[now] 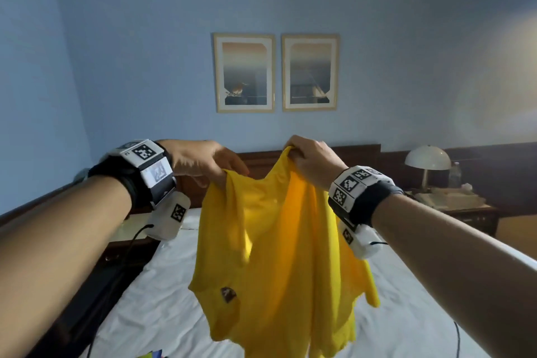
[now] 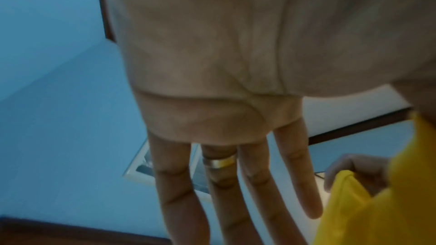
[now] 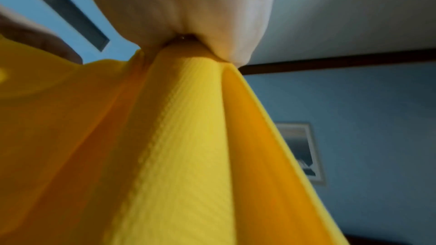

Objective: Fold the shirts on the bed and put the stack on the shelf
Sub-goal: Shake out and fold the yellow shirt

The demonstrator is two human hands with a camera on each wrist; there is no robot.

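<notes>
I hold a yellow shirt [image 1: 276,256] up in the air over the bed [image 1: 162,285]. My right hand [image 1: 311,160] pinches a bunched top edge of it, and the cloth fans down from that fist [image 3: 188,6] in the right wrist view. My left hand [image 1: 209,163] is at the shirt's other top corner, which hangs from its thumb side. In the left wrist view its fingers [image 2: 179,183] lie straight, with yellow cloth [image 2: 377,221] beside the thumb. A small dark badge [image 1: 228,295] shows low on the shirt.
White sheets cover the bed, and a dark wooden headboard [image 1: 357,154] runs behind it. A nightstand with a white dome lamp [image 1: 427,158] stands at the right. Two framed pictures [image 1: 244,73] hang on the blue wall. Some coloured cloth [image 1: 154,354] peeks in at the bottom edge.
</notes>
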